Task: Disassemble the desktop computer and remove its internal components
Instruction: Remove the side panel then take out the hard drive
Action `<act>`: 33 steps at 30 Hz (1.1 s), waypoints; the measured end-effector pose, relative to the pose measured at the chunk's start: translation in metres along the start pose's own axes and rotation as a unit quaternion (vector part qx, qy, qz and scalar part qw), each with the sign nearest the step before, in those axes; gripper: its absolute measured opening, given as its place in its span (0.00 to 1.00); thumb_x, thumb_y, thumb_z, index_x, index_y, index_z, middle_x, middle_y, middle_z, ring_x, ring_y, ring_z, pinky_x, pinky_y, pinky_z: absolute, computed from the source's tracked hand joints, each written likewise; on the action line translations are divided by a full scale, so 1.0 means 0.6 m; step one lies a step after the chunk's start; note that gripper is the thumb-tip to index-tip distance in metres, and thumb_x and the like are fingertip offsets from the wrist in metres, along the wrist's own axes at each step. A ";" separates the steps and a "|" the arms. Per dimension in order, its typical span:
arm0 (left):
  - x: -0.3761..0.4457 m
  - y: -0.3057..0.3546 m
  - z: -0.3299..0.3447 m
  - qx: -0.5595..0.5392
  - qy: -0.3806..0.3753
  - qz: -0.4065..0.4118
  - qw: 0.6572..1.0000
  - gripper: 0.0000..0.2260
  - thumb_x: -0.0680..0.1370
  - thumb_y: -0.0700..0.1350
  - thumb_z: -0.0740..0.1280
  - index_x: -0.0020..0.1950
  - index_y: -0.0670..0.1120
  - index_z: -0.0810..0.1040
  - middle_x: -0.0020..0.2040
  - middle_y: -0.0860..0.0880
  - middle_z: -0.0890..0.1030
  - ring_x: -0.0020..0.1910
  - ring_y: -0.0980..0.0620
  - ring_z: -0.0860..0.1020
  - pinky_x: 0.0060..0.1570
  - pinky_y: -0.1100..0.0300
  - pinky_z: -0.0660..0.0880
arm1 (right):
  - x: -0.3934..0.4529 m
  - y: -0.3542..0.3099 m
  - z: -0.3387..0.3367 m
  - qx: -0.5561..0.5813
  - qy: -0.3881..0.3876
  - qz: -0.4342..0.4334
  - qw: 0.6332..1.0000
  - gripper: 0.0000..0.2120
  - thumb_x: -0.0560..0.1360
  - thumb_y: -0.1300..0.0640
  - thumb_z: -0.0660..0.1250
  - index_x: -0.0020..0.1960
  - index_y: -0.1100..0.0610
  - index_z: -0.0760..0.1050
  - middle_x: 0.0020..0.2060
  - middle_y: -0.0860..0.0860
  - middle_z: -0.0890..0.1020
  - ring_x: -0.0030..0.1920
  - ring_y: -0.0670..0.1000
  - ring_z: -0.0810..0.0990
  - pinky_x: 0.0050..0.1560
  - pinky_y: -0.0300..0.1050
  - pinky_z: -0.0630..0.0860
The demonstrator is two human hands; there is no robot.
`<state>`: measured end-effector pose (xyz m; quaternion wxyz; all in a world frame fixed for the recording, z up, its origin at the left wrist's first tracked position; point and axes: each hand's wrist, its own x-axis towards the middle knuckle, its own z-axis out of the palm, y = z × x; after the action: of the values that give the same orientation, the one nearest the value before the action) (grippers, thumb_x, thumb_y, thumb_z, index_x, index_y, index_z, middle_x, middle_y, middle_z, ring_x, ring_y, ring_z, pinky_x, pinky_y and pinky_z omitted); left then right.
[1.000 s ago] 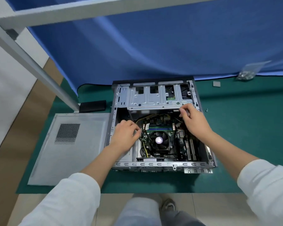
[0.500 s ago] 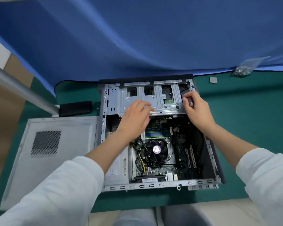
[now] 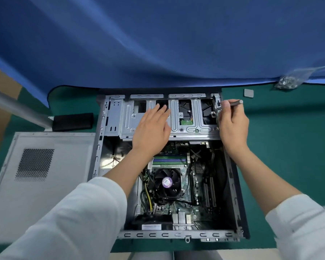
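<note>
— Gripping a dark screwdriver (image 3: 233, 103) in our right hand (image 3: 233, 126) at the desktop case's (image 3: 235, 184) far right corner; our left hand (image 3: 152, 130) lies flat, fingers straight, on the drive cage (image 3: 184, 128).

— How far are we?

— Early, we judge. Only the side panel (image 3: 45, 184) is off, lying left of the case. Inside sit the CPU fan (image 3: 167, 182), memory sticks (image 3: 169, 159) and motherboard (image 3: 193, 207). Beyond the case, a plastic bag (image 3: 291, 79) holds screws.
</note>
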<state>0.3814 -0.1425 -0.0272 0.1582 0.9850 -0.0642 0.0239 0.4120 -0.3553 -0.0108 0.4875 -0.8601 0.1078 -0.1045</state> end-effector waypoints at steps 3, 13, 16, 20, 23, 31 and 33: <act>-0.001 0.004 0.000 0.010 0.010 -0.004 1.000 0.22 0.79 0.46 0.52 0.72 0.45 0.68 0.72 0.49 0.69 0.73 0.51 0.62 0.75 0.54 0.53 | -0.001 0.006 -0.002 -0.021 -0.007 0.004 1.000 0.12 0.81 0.45 0.52 0.47 0.51 0.67 0.34 0.45 0.77 0.38 0.53 0.77 0.41 0.51 0.73; 0.000 0.011 -0.006 0.068 -0.029 -0.013 0.997 0.27 0.76 0.49 0.46 0.72 0.46 0.68 0.72 0.50 0.69 0.73 0.53 0.62 0.74 0.54 0.54 | -0.001 0.007 -0.005 -0.051 -0.020 0.004 0.998 0.10 0.82 0.48 0.52 0.48 0.51 0.67 0.39 0.50 0.78 0.43 0.58 0.77 0.44 0.54 0.73; 0.001 0.011 -0.009 0.079 -0.047 -0.016 0.996 0.27 0.76 0.50 0.45 0.74 0.46 0.65 0.73 0.50 0.67 0.74 0.53 0.60 0.75 0.55 0.51 | -0.001 0.004 -0.004 -0.068 -0.026 0.002 0.997 0.10 0.82 0.48 0.51 0.48 0.51 0.67 0.39 0.49 0.77 0.43 0.58 0.77 0.43 0.52 0.72; 0.001 0.012 -0.011 0.092 -0.058 -0.017 0.994 0.29 0.75 0.50 0.43 0.75 0.47 0.63 0.74 0.51 0.65 0.75 0.53 0.59 0.75 0.55 0.49 | -0.001 0.001 -0.005 -0.082 -0.033 0.001 0.996 0.12 0.82 0.48 0.52 0.50 0.54 0.69 0.39 0.50 0.78 0.43 0.58 0.77 0.43 0.52 0.72; 0.001 0.012 -0.012 0.093 -0.064 -0.017 0.993 0.30 0.75 0.51 0.41 0.75 0.47 0.63 0.74 0.51 0.65 0.75 0.53 0.58 0.75 0.55 0.48 | 0.000 0.000 -0.005 -0.086 -0.035 0.003 0.996 0.13 0.82 0.47 0.52 0.51 0.55 0.70 0.39 0.50 0.78 0.42 0.57 0.78 0.43 0.52 0.72; 0.001 0.012 -0.015 0.096 -0.071 -0.019 0.993 0.27 0.76 0.49 0.45 0.75 0.47 0.63 0.74 0.51 0.66 0.75 0.53 0.59 0.75 0.55 0.49 | -0.003 -0.006 -0.008 -0.052 -0.041 0.007 0.998 0.14 0.78 0.42 0.59 0.46 0.52 0.72 0.36 0.39 0.77 0.39 0.49 0.77 0.41 0.49 0.74; 0.002 0.012 -0.015 0.098 -0.073 -0.016 0.992 0.27 0.76 0.49 0.46 0.75 0.47 0.63 0.74 0.51 0.66 0.75 0.53 0.59 0.75 0.55 0.49 | -0.003 -0.008 -0.007 -0.054 -0.041 0.001 0.998 0.14 0.78 0.42 0.60 0.46 0.53 0.72 0.35 0.39 0.77 0.38 0.49 0.77 0.40 0.48 0.73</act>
<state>0.3811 -0.1467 -0.0162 0.0566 0.9958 -0.0566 -0.0440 0.4093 -0.3560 -0.0045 0.4445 -0.8886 0.0946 -0.0627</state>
